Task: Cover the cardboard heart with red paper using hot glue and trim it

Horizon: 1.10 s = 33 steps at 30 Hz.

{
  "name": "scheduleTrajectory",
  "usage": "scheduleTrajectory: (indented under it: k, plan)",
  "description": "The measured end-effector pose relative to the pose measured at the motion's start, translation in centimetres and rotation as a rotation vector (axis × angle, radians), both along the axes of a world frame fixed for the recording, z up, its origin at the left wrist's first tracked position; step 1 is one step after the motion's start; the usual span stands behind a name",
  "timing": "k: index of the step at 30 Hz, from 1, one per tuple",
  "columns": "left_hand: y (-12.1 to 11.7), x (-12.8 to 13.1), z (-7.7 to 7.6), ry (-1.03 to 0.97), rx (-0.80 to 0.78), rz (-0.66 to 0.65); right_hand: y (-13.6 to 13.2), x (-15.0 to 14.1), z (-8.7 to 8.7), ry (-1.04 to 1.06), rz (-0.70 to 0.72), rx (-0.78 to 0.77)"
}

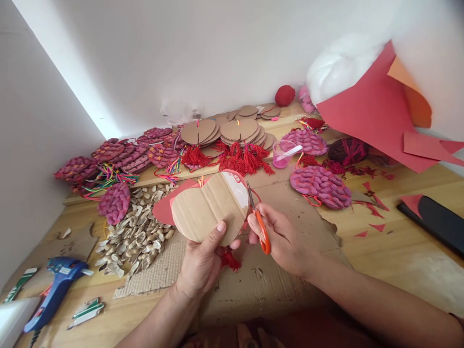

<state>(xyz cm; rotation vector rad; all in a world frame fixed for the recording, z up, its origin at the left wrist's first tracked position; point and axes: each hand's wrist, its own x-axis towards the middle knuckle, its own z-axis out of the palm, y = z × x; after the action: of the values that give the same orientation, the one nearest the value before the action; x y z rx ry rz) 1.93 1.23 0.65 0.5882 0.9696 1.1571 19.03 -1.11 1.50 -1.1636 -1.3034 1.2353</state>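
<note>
My left hand (205,263) grips a round cardboard disc (203,208), thumb on top and fingers underneath. Red paper (165,205) juts out from behind the disc on its left, and a thin red rim shows along the top. Below the disc, a red tassel (231,259) hangs by my fingers. In my right hand (284,237) are scissors with orange handles (264,232). Their blades point up and away from me, right at the disc's right edge. Whether the blades have paper between them, I cannot make out.
Peanut shells (145,232) lie left on corrugated cardboard, near a blue glue gun (60,285). Stacked cardboard discs (239,129) with red tassels stand behind, by a pink cup (281,155). Right are a purple braided piece (321,186), red paper sheets (366,106) and a black phone-like object (435,227).
</note>
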Motion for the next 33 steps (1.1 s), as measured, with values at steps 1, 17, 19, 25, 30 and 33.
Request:
scheduleTrajectory:
  k: [1, 17, 19, 25, 30, 33]
  plan:
    - [0.01, 0.01, 0.0, -0.001, 0.0, 0.001, -0.01, 0.0, 0.0, 0.009, 0.004, -0.004]
    - [0.14, -0.3, 0.05, 0.022, -0.009, 0.001, -0.03, 0.26, 0.27, -0.028, 0.018, -0.029]
    - [0.2, -0.34, 0.07, 0.028, -0.005, 0.001, -0.05, 0.34, 0.28, -0.043, 0.012, -0.032]
    - [0.4, -0.45, 0.19, 0.027, 0.006, 0.004, 0.02, 0.34, 0.28, 0.004, 0.027, -0.033]
    - [0.4, -0.36, 0.32, 0.027, 0.021, 0.001, 0.05, 0.19, 0.35, -0.003, 0.017, -0.003]
    - [0.33, -0.29, 0.44, 0.029, 0.019, 0.004, -0.08, 0.18, 0.37, -0.04, 0.0, -0.001]
